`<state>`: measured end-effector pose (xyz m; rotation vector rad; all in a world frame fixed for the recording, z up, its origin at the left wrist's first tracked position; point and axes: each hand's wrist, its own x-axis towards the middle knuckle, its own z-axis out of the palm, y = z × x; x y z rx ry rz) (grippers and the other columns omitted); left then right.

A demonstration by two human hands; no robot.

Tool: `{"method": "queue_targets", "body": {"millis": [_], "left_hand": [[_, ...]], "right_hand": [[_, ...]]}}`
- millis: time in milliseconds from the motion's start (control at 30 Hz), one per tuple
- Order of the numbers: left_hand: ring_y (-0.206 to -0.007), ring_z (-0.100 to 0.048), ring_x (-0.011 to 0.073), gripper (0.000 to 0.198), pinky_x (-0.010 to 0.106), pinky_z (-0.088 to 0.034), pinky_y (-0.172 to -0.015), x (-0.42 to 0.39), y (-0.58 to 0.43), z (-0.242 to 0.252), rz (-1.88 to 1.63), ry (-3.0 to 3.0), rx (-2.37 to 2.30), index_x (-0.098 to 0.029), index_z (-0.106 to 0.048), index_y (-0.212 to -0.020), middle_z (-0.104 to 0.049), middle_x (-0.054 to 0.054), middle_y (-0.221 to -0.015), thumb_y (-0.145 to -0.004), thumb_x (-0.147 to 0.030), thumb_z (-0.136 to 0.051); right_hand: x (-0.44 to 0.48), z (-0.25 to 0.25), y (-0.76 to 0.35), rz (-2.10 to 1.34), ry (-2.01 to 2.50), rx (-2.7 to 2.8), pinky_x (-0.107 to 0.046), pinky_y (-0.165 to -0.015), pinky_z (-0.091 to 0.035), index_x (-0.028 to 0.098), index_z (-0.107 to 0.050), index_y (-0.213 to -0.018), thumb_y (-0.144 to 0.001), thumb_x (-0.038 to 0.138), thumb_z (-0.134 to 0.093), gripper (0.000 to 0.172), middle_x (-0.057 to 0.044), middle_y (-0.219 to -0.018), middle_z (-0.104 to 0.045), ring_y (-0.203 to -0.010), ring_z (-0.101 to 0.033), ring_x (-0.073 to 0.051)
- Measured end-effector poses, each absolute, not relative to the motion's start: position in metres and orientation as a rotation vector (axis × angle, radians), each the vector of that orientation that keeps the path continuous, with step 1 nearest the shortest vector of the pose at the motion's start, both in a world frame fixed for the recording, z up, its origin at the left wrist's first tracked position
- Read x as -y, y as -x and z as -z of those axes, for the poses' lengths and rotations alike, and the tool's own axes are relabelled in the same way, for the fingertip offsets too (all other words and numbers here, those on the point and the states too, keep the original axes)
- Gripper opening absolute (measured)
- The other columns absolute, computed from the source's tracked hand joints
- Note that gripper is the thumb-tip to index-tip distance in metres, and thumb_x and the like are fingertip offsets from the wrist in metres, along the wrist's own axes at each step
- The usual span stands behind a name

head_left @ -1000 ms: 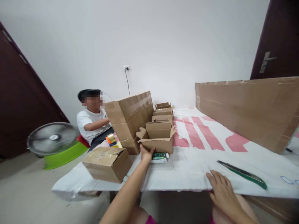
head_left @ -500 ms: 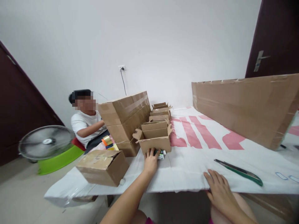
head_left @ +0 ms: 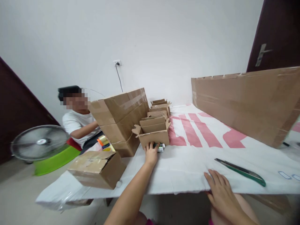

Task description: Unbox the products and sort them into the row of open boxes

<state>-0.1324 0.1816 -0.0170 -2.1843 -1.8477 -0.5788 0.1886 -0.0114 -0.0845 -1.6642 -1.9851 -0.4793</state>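
Observation:
My left hand [head_left: 151, 154] reaches forward over the table, its fingers over a small green-and-white box [head_left: 160, 147]. That box lies against the front of an open cardboard carton [head_left: 153, 139], and the hand covers part of it. The carton's flaps stand up, and it heads a row of similar open cartons [head_left: 159, 107]. At the table's near edge my right hand [head_left: 219, 184] lies with fingers stretched out on the white cloth, holding nothing. A green-handled utility knife [head_left: 241, 172] rests to its right with the blade end pointing away.
Taped cartons [head_left: 126, 109] are stacked left of the row. A closed carton [head_left: 98, 168] sits at the left front corner beside a small white cap [head_left: 119, 183]. A long cardboard panel [head_left: 243, 106] stands at right. Another person [head_left: 79, 122] sits left, near a fan [head_left: 41, 142].
My left hand has moved slightly farther forward with the small box, and the front carton has slid a little away from me. The right hand stays put. The view has shifted somewhat.

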Motion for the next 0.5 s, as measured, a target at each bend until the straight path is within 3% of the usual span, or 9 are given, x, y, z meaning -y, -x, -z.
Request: {"method": "queue_targets", "body": {"millis": [267,500], "left_hand": [[-0.124,-0.037,0.0327,0.055,0.051,-0.028,-0.108,-0.214,0.143,0.017,0.622,2.214,1.862,-0.034,-0.057,-0.129,-0.048,0.011,-0.133,-0.081,-0.009,-0.047],[-0.13,-0.034,0.0336,0.053,0.056,-0.021,-0.111,-0.228,0.143,0.016,0.668,2.186,1.928,-0.032,-0.055,-0.131,-0.049,0.014,-0.133,-0.083,-0.013,-0.048]], "right_hand": [[0.011,0.087,-0.19,0.53,1.656,2.0,-0.046,-0.104,-0.032,0.02,-0.053,-0.125,-0.067,0.024,-0.065,0.059,-0.011,-0.129,-0.058,-0.121,-0.048,-0.031],[0.01,0.08,-0.189,0.501,1.699,2.006,-0.045,-0.102,-0.033,0.02,-0.056,-0.122,-0.064,0.019,-0.064,0.058,-0.012,-0.126,-0.06,-0.118,-0.049,-0.031]]}}
